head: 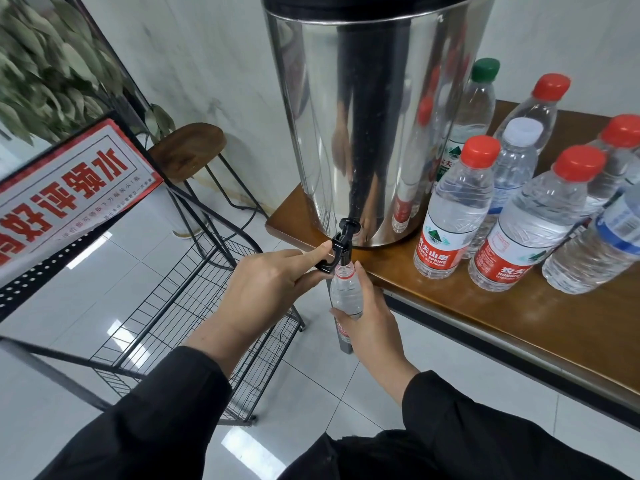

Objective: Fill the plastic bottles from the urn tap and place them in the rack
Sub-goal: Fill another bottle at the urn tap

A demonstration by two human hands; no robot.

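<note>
— While I cannot see it, what sits at the left?
— A black wire floor rack (194,306). The left hand (273,289) pinches the black plastic tap lever (337,251) of a shiny steel urn (374,116).
— And the right?
— The right hand (372,327) grips a clear uncapped plastic bottle (346,294), mouth under the spout. Capped bottles (457,209) stand on the brown wooden tabletop (519,320).

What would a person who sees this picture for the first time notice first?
The big shiny steel urn at the table's left end draws the eye first. Below it, the left hand grips the black tap lever while the right hand holds an open bottle under the spout. Capped bottles, mostly red-topped, stand to the urn's right.
</note>
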